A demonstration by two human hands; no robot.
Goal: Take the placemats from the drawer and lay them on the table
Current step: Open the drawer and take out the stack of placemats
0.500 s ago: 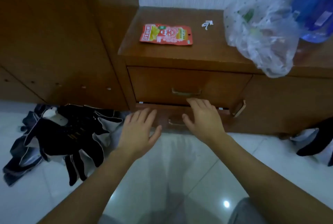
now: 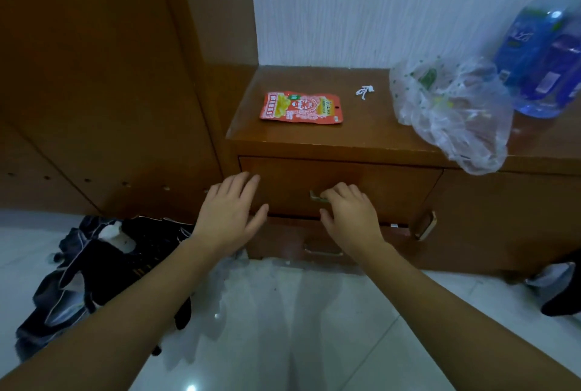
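Over floor tiles [image 2: 283, 312], my right hand [image 2: 349, 214] is gripping the handle [image 2: 317, 198] of the top drawer [image 2: 377, 183]; left hand [image 2: 229, 214] is hovering flat-fingered beside it. Drawer is sitting closed, contents hidden. Beyond, snack packet [image 2: 300, 107], plastic bag [image 2: 449, 114], bottle [image 2: 544, 44] are sitting on the cabinet top [image 2: 361, 129].

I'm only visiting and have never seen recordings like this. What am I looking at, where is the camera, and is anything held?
No machine here: a person wears one camera on the head, looking down at their own bare hands. The right hand curls its fingers round the top drawer's handle; the left hand is open beside it, holding nothing. On the cabinet top lie a red snack packet, a clear plastic bag and blue bottles. No placemats show yet.
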